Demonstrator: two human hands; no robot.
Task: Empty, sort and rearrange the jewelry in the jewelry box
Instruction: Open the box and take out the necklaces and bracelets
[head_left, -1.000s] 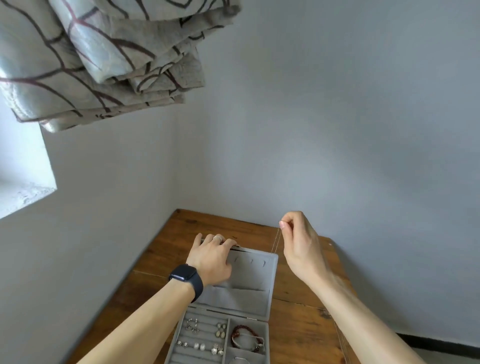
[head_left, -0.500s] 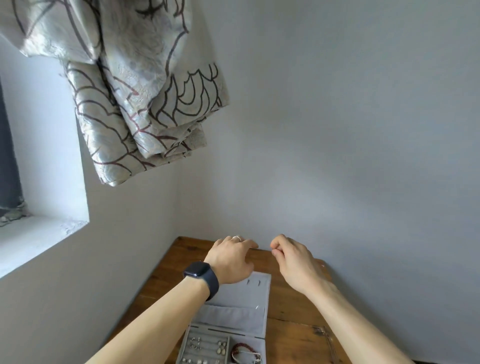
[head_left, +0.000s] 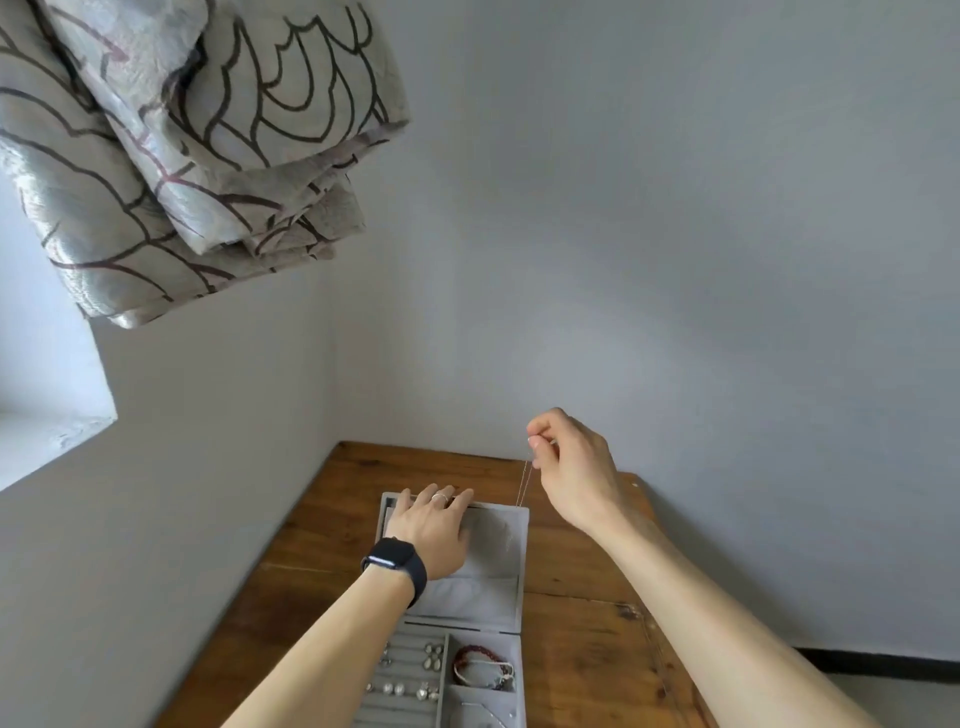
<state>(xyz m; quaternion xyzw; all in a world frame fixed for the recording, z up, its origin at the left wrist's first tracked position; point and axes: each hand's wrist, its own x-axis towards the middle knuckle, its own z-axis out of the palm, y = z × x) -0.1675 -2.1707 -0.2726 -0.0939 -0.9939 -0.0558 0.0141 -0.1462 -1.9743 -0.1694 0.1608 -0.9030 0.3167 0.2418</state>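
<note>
A grey jewelry box (head_left: 511, 597) lies open on the wooden table (head_left: 587, 623). My left hand (head_left: 434, 530) rests flat on the inside of the open lid, fingers curled over its far edge. My right hand (head_left: 571, 467) is raised above the lid's right corner and pinches a thin chain necklace (head_left: 523, 483), which hangs down to that corner. In the box's tray, several small earrings (head_left: 410, 688) sit in the ring rolls, and a red braided bracelet (head_left: 480, 667) lies in the right compartment.
Grey walls meet in a corner right behind the table. A patterned curtain (head_left: 197, 145) hangs bunched at the upper left above a window sill (head_left: 52, 441). A dark skirting board (head_left: 883, 662) runs along the floor at right.
My right hand has lifted away from the lid with the chain hanging from its fingers. My left hand has settled flat on the lid. The view has tilted down slightly.
</note>
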